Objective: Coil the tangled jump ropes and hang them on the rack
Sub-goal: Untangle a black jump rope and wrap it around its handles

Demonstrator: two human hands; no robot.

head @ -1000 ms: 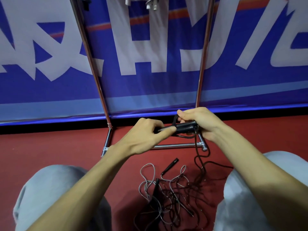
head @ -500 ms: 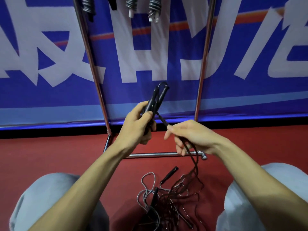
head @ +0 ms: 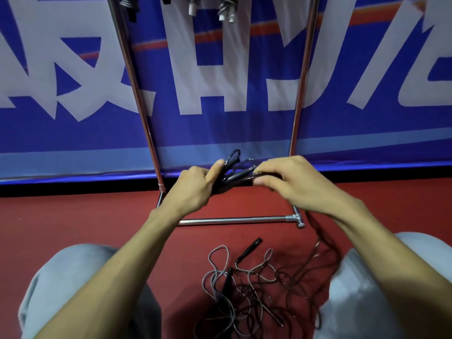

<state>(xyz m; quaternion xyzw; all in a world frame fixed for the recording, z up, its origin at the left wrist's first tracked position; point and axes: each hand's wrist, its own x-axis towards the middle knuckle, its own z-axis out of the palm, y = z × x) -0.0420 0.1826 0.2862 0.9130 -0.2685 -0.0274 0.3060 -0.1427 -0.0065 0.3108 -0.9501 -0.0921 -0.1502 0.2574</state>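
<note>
Black jump rope with slim black handles (head: 236, 173) is held up between both hands, above the floor and in front of the rack's base. The left hand (head: 193, 189) grips the handles, fingers curled round them and thumb laid along their side; a loop of cord sticks up past the thumb. The right hand (head: 293, 184) pinches the rope just beside the handles' ends, though its fingertips are blurred. From under the right wrist the black cord drops to the tangled heap of black and grey jump ropes (head: 244, 289), which lies on the red floor (head: 73, 228) between knees in light grey trousers (head: 73, 289). A loose black handle (head: 249, 248) lies at the heap's far edge. Beyond the hands stands the chrome tube rack (head: 232, 220), its two uprights rising before a blue banner with large white lettering (head: 220, 94). At the top edge, coiled ropes (head: 226, 8) hang between the uprights.
</note>
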